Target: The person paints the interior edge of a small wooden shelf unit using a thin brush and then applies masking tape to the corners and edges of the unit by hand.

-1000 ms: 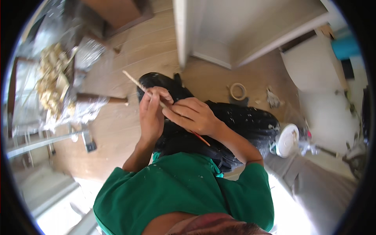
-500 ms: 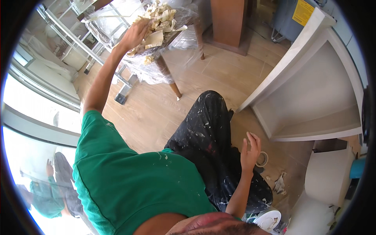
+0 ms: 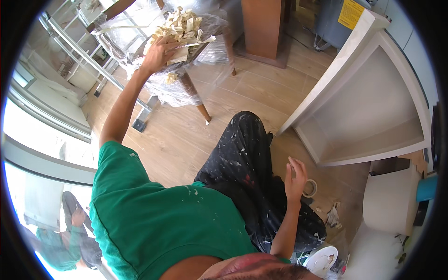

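Observation:
My left hand reaches out to the far left and rests on a pile of crumpled cream masking paper and tape. Its fingers look stretched out over the scraps, and the undersides are hidden. The heap lies on a wooden chair wrapped in clear plastic sheeting. Over my bent knee, at the right, my right hand hovers open, fingers apart, with nothing in it. Just beyond it on the floor lies a pale tape roll.
A pale framed cabinet or panel leans on the right. A metal ladder stands at the far left. Behind are a brown wooden post and a grey bin. A white lid and crumpled scraps lie near my right knee.
My left hand has drawn slightly back toward me across the pile, covering more of a flat paper piece. The right hand stays open in nearly the same place. The view has shifted a little.

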The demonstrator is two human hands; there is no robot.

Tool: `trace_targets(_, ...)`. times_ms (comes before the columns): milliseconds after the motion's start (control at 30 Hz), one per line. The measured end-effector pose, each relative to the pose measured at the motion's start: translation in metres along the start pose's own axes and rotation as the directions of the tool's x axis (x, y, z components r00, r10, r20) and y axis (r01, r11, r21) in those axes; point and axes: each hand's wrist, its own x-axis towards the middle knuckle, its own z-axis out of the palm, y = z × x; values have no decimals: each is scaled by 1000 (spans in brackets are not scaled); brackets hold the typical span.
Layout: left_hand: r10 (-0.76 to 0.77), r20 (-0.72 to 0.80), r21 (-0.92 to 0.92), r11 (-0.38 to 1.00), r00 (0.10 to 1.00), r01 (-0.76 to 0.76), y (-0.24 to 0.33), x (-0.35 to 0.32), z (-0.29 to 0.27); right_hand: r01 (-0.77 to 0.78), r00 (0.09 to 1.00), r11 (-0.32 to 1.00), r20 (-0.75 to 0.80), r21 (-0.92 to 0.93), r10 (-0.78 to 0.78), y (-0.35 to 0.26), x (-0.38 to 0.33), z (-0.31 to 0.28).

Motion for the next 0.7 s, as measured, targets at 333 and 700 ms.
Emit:
trace_targets(333,-338,-81,-283,910,938,303,-23,21,-52,-4,1000,1000,-2,12,4,5,0,0)
trace_targets(700,-248,229,-183,939,941,292,11,23,12,30,999,999,31,-30,-29,-1,-2,2)
